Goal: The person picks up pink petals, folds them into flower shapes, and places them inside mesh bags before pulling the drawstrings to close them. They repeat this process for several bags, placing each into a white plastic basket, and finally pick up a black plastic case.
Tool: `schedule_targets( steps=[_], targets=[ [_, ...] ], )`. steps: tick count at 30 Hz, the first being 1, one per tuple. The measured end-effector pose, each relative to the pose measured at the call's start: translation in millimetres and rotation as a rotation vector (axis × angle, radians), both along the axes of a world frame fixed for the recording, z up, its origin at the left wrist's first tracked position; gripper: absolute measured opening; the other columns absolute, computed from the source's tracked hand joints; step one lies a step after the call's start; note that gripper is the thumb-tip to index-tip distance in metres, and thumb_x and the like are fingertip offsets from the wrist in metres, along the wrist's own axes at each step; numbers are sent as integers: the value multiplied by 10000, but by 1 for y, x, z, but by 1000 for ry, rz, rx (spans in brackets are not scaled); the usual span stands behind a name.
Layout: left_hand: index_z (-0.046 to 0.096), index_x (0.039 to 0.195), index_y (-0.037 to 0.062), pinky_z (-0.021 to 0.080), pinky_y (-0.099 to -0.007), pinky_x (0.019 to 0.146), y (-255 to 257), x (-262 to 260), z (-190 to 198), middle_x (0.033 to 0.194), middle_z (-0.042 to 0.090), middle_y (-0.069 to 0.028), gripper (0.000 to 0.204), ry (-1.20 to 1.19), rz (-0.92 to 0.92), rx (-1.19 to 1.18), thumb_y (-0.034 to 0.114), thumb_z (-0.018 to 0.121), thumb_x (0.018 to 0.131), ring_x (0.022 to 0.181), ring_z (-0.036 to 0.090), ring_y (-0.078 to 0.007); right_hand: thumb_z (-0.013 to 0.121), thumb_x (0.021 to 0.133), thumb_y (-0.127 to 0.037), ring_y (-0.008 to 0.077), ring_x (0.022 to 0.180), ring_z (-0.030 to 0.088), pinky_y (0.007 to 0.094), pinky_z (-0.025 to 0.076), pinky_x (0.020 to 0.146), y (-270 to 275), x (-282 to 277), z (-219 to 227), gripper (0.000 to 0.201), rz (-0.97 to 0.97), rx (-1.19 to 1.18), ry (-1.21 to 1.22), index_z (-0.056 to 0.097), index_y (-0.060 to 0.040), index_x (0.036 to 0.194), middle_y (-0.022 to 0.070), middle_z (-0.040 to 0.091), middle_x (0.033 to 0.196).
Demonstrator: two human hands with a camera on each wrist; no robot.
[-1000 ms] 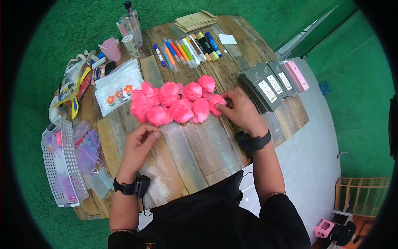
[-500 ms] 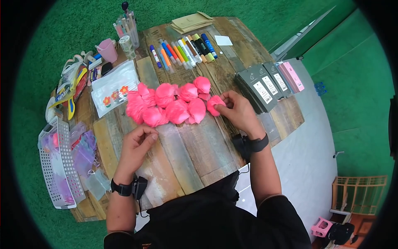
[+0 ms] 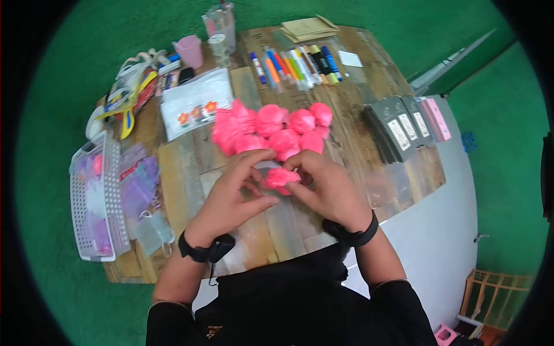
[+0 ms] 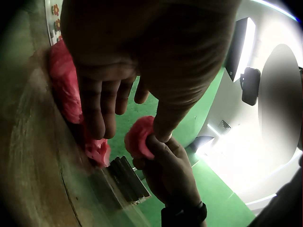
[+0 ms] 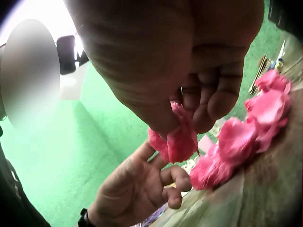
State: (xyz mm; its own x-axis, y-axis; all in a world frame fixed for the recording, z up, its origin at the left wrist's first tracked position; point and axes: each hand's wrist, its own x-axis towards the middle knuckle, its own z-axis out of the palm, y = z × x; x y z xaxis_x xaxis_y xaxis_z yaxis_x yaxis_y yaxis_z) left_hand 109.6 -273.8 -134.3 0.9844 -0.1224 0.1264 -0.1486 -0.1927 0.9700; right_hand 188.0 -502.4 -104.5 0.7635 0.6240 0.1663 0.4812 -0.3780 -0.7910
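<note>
My right hand [image 3: 329, 185] pinches one bright pink ruffled flower [image 3: 281, 180] between thumb and fingers, held above the front middle of the table. Just left of it, my left hand [image 3: 235, 187] has its fingers loosely extended and its thumb apart, with nothing gripped. In the left wrist view the flower [image 4: 140, 137] appears close below that thumb. The right wrist view shows the flower [image 5: 176, 142] under the right fingertips, its soft petals bunched. Behind both hands, several more pink flowers [image 3: 271, 120] lie side by side in two rows.
Markers [image 3: 300, 66] lie in a row at the back, with brown envelopes [image 3: 309, 27] behind. Dark boxes [image 3: 389, 132] stand at the right. To the left are a clear bag with flower prints [image 3: 196, 101], a pink cup [image 3: 189, 52] and a white basket [image 3: 115, 213] beside purple pouches [image 3: 138, 184].
My right hand has lifted one pink flower from the right end of the group and brought it toward me. My left hand has moved right to meet it, its fingers spreading.
</note>
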Motion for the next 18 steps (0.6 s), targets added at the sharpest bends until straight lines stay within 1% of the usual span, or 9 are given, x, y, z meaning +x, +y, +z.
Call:
schedule_targets(
  steps=[3, 4, 5, 6, 10, 12, 13, 16, 18],
  targets=[
    [539, 1556, 96, 575, -301, 850, 11, -1, -2, 1378, 658, -119, 744, -40, 69, 140, 66, 863, 887, 1091, 673, -190, 797, 927, -111, 241, 829, 718, 368, 584, 769, 28, -1, -9, 303, 64, 74, 82, 663, -21, 1184, 128, 718, 1012],
    [538, 1558, 98, 578, -298, 856, 16, -2, -4, 1409, 653, -134, 745, -36, 82, 140, 87, 869, 890, 1102, 673, -198, 799, 928, -111, 231, 822, 713, 362, 582, 766, 36, 2, -11, 302, 70, 104, 112, 665, -16, 1182, 123, 719, 1004],
    [542, 1557, 97, 576, -298, 854, 21, -2, -2, 1400, 655, -132, 742, -22, 102, 137, 92, 869, 891, 1102, 672, -200, 800, 929, -112, 221, 816, 707, 357, 580, 763, 43, 4, -13, 301, 75, 131, 142, 666, -11, 1179, 119, 721, 996],
    [545, 1556, 97, 575, -297, 853, 26, -3, 0, 1390, 657, -129, 739, -8, 122, 132, 96, 870, 892, 1102, 671, -203, 808, 934, -121, 173, 793, 679, 328, 569, 743, 50, 7, -15, 297, 83, 163, 209, 669, -1, 1167, 90, 716, 948],
    [559, 1553, 96, 570, -292, 851, 36, -3, 15, 1343, 654, -120, 694, -95, 172, 172, 109, 847, 921, 1094, 671, -208, 810, 949, -127, 119, 785, 654, 298, 555, 725, 73, 23, -26, 280, 102, 183, 317, 674, 5, 1156, 54, 698, 909],
    [583, 1534, 89, 565, -280, 848, 42, -3, 15, 1313, 643, -102, 631, -84, 180, 166, 109, 819, 949, 1094, 664, -192, 806, 963, -131, 94, 788, 645, 282, 549, 719, 80, 27, -26, 269, 116, 168, 341, 677, 6, 1155, 38, 694, 901],
    [595, 1524, 86, 563, -273, 847, 45, -2, 13, 1298, 638, -92, 600, -77, 182, 162, 109, 806, 963, 1095, 661, -184, 800, 974, -131, 89, 792, 645, 278, 548, 718, 83, 29, -30, 261, 138, 218, 398, 676, 7, 1156, 34, 695, 905],
    [635, 1477, 63, 549, -266, 844, 55, -1, -5, 1277, 620, -74, 496, 74, 156, -58, 86, 759, 998, 1106, 644, -159, 781, 1004, -131, 74, 803, 646, 265, 547, 718, 88, 29, -45, 238, 184, 352, 569, 671, 12, 1160, 24, 697, 916],
    [654, 1452, 54, 535, -260, 858, 53, 1, -12, 1258, 621, -68, 458, 26, 158, -107, 71, 745, 1004, 1111, 637, -147, 767, 1021, -129, 69, 809, 647, 258, 546, 718, 87, 28, -51, 226, 197, 418, 671, 666, 16, 1162, 19, 698, 922]
  ],
)
